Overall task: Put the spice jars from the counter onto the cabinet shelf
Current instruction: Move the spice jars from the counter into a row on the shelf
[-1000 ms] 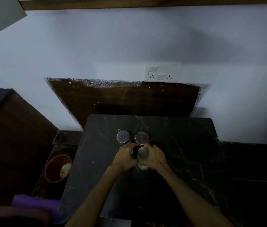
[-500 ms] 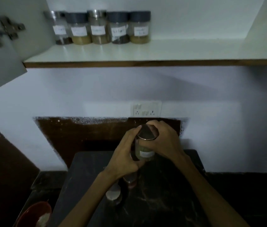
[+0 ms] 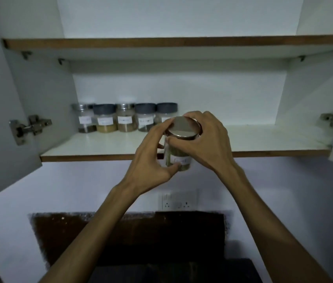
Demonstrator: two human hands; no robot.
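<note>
While both hands' fingers [image 3: 169, 171] grip one jar [image 3: 178, 154], five jars [image 3: 125, 117] line shelf [image 3: 104, 142].

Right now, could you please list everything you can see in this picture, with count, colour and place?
held jar: one, clear with a silver lid and white label, in front of the lower shelf's front edge, upright
shelf jars: five, clear with white labels, two silver lids and three dark grey lids, in a row at the back left of the lower shelf
lower shelf: one, white with a brown edge, inside the open cabinet
upper shelf: one, white with a brown edge, above
hinges: metal, on the doors at either side
wall socket: one, white, on the wall below the cabinet
left hand: grips the held jar's body
right hand: grips its lid
</note>
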